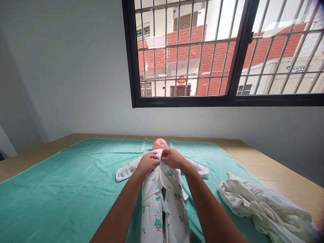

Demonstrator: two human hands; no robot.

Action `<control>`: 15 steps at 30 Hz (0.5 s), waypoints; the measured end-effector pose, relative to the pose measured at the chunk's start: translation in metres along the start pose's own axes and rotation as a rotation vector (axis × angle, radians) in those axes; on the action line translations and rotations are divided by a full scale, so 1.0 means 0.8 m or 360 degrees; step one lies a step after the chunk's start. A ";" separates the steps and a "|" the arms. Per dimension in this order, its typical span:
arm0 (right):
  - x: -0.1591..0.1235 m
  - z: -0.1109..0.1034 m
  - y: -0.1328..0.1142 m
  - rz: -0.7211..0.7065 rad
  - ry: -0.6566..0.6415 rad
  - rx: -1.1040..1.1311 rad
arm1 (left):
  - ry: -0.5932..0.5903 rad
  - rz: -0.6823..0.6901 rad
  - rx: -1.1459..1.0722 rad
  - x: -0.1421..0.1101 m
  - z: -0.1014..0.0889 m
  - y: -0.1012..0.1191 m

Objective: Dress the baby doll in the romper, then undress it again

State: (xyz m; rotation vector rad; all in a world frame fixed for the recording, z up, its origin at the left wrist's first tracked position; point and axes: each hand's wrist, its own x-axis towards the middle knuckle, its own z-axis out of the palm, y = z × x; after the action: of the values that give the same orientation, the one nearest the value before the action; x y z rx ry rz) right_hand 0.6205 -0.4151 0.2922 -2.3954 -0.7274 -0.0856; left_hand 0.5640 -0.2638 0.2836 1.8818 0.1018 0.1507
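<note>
A baby doll [160,144] lies on its back, with its head toward the wall. It wears a white baby jacket [170,174] printed with small green houses, its sleeves spread out to both sides. White trousers [158,221] in the same print cover the legs. At the upper chest, my left hand [150,162] has its fingers closed on the jacket's front edge. Close beside it, my right hand [173,158] pinches the other side of the front just below the neck. The fingertips nearly meet, and any fastener between them is too small to make out.
A green cloth [76,182] covers most of the wooden table [255,162] under the doll. To the right lies a crumpled white printed cloth [265,202]. Behind the table is a grey wall with a barred, black-framed window [182,102].
</note>
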 end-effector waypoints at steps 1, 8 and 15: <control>-0.001 0.000 -0.001 0.0005 0.0001 -0.0020 | 0.0005 -0.0008 -0.0010 0.000 0.000 0.000; -0.003 -0.002 -0.015 0.0172 0.0059 -0.0206 | 0.0092 0.0025 0.0007 -0.002 -0.002 0.004; -0.016 -0.036 -0.022 0.0434 -0.0074 -0.0442 | 0.0090 0.0132 0.0188 0.001 -0.015 0.004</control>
State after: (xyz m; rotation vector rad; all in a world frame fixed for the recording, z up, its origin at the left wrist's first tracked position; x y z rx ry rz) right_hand 0.6039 -0.4266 0.3221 -2.7472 -0.4249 -0.0181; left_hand 0.5630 -0.2534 0.2906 2.0013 0.0725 0.2595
